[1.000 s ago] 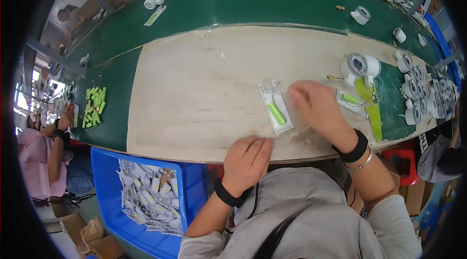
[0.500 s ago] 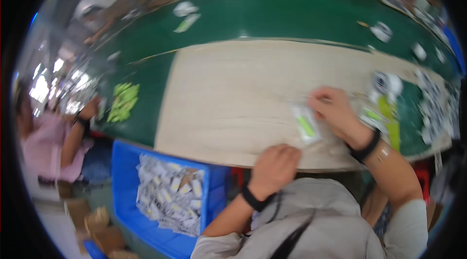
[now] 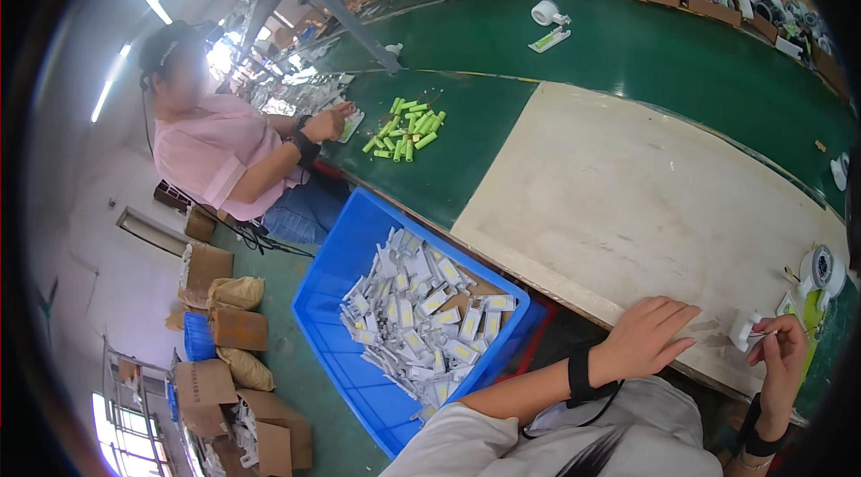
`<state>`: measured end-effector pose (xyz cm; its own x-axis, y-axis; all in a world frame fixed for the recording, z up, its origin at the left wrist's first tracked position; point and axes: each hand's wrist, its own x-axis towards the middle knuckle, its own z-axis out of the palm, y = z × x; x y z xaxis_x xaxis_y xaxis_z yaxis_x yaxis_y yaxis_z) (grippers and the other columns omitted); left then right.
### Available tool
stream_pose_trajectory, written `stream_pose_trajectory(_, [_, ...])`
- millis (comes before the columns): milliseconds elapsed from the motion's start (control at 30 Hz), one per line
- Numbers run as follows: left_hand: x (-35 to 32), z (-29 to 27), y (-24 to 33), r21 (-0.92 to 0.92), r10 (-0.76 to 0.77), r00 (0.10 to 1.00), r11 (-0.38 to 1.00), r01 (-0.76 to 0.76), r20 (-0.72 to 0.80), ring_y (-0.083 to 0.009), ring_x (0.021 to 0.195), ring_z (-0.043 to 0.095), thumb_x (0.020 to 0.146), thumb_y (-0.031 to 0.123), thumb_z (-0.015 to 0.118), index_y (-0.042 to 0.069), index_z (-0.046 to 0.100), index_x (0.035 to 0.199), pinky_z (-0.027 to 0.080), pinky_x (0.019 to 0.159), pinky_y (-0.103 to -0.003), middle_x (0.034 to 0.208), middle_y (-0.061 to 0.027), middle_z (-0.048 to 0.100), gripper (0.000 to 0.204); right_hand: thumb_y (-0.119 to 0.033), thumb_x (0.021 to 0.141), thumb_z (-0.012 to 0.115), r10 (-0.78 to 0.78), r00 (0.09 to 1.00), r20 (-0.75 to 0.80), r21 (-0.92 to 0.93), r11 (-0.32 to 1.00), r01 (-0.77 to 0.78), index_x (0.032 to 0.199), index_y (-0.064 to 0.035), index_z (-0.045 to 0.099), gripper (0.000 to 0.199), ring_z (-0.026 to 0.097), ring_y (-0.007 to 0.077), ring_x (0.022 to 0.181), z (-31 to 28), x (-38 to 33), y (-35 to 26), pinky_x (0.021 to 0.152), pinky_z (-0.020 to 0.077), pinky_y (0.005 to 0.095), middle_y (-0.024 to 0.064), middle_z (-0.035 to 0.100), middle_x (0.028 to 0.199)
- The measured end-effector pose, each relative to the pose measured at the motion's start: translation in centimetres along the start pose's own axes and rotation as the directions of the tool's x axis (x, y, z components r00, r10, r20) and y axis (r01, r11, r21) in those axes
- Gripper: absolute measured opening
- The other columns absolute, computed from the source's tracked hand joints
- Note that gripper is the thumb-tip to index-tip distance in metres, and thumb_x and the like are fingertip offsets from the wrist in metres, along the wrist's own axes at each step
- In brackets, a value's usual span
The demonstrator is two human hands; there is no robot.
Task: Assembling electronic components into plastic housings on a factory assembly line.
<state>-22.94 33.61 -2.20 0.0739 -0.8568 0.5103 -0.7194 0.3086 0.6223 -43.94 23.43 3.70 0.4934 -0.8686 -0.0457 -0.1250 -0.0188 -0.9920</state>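
Note:
My left hand [image 3: 647,333] hovers over the front edge of the pale board [image 3: 610,190], palm down with its fingers stretched out and nothing in them. Further right, my right hand [image 3: 778,359] has its fingers closed on a small white plastic part [image 3: 745,328] with what looks like a thin wire, just over the board. Beyond that hand stand a round white lamp head [image 3: 821,269] and a yellow-green strip [image 3: 812,311]. A blue bin [image 3: 314,302] to the left of my arm is filled with flat white pieces [image 3: 413,316] bearing yellow rectangles.
Several green battery cells [image 3: 408,129] lie on the green table [image 3: 471,168]. Another person in a pink shirt [image 3: 229,145] works at its left end. White lamp parts [image 3: 547,20] sit at the back. Cardboard boxes [image 3: 206,396] stand on the floor at the left.
The view has swung left, showing more of the bin and the other person. The white part with the green strip, formerly lying on the board, now seems to be in my right hand.

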Motion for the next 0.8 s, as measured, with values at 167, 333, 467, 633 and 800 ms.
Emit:
stream_pose_trajectory(167, [1.2,0.0,1.5,-0.277,-0.031,0.980,0.957,0.087,0.199,-0.0359,0.098,0.050,0.073,0.024,0.064,0.001,0.039,0.124,0.042,0.083,-0.039,0.110,-0.0193,0.050,0.061,-0.013,0.086,0.051,0.001,0.999,0.033,0.046,0.999,-0.003,0.085,-0.0008,0.049,0.012,0.049,0.0097,0.058,0.5,-0.3,-0.6,0.055,0.0408,0.0209,0.0087,0.056,0.079])
stream_pose_trajectory(333, [1.8,1.2,3.1,-0.362,0.015,0.984,0.931,0.051,0.177,-0.0374,0.102,0.048,0.069,0.021,0.067,0.001,0.034,0.127,0.041,0.086,-0.040,0.116,-0.0206,0.045,0.069,-0.016,0.084,0.056,-0.028,0.993,0.114,0.039,0.999,0.024,0.086,0.0011,0.049,0.018,0.054,0.0128,0.063,1.0,-1.3,-0.6,0.060,0.0446,0.0231,0.0099,0.057,0.079])
stream_pose_trajectory(467, [1.6,2.4,3.3,-0.403,0.017,0.974,0.912,0.076,0.224,-0.0379,0.104,0.047,0.068,0.017,0.068,0.000,0.033,0.127,0.040,0.087,-0.040,0.116,-0.0213,0.045,0.070,-0.016,0.083,0.058,0.019,0.992,0.127,0.103,0.994,-0.032,0.086,0.0016,0.050,0.019,0.056,0.0137,0.065,1.6,-1.5,-0.6,0.062,0.0459,0.0244,0.0103,0.058,0.079])
stream_pose_trajectory(633, [0.7,3.1,4.0,-0.436,-0.027,0.975,0.891,0.124,0.222,-0.0386,0.105,0.048,0.072,0.015,0.065,-0.001,0.029,0.129,0.041,0.088,-0.040,0.115,-0.0226,0.047,0.069,-0.017,0.083,0.059,0.038,0.992,0.123,0.054,0.998,-0.045,0.085,0.0014,0.050,0.021,0.056,0.0136,0.068,1.1,-2.2,-0.9,0.064,0.0462,0.0248,0.0105,0.059,0.080])
stream_pose_trajectory(800, [0.7,3.4,3.5,-0.497,-0.080,0.958,0.841,0.214,0.276,-0.0393,0.107,0.048,0.075,0.012,0.063,-0.001,0.022,0.132,0.041,0.087,-0.041,0.118,-0.0237,0.047,0.071,-0.017,0.083,0.059,0.041,0.985,0.167,0.101,0.993,-0.059,0.085,-0.0002,0.049,0.019,0.055,0.0145,0.072,1.1,-1.9,-0.7,0.064,0.0453,0.0245,0.0120,0.058,0.082])
